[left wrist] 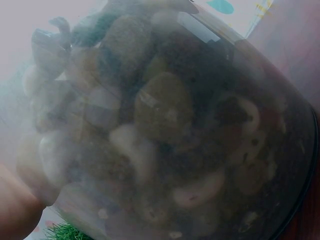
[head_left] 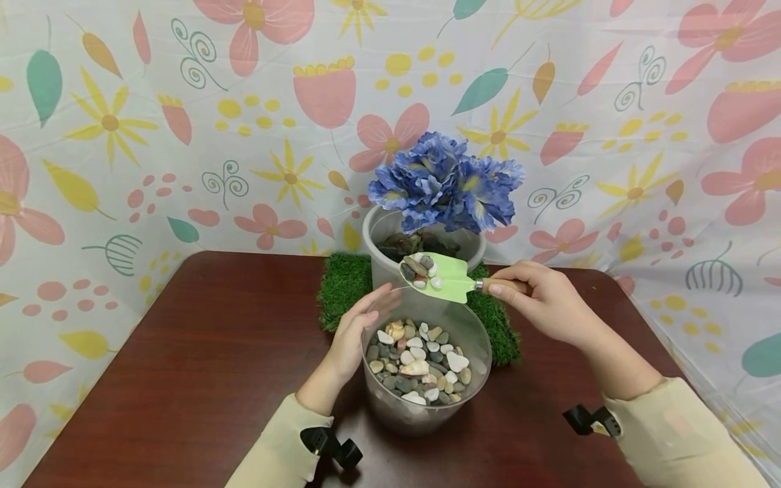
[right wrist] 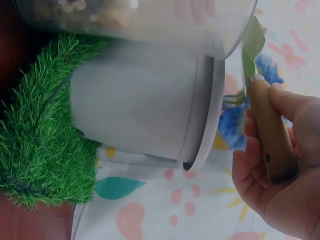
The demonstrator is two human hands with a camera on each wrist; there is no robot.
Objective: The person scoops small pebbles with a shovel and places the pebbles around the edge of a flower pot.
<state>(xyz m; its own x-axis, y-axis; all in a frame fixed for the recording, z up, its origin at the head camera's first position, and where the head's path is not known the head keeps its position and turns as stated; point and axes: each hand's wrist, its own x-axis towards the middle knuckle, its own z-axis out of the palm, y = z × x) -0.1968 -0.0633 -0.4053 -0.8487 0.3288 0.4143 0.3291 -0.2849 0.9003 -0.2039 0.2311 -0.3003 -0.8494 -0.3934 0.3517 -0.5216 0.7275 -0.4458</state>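
Observation:
My right hand (head_left: 546,298) grips the wooden handle (right wrist: 270,127) of a small light green garden trowel (head_left: 450,276). A few pebbles (head_left: 418,268) lie on its blade, held level above the far rim of a clear plastic bucket (head_left: 427,415). Inside the bucket are many grey, white and tan pebbles (head_left: 417,362) with some seashells (head_left: 415,368). My left hand (head_left: 354,332) rests at the bucket's left rim, fingers extended. Just behind the blade stands a white flowerpot (right wrist: 140,100) holding blue flowers (head_left: 442,181). In the left wrist view, pebbles show blurrily through the bucket's wall (left wrist: 165,110).
The flowerpot stands on a green artificial grass mat (head_left: 346,278), which reaches behind the bucket. Everything sits on a dark reddish-brown table (head_left: 201,352). A white cloth backdrop (head_left: 238,146) printed with flowers and leaves hangs behind the table and along its right side.

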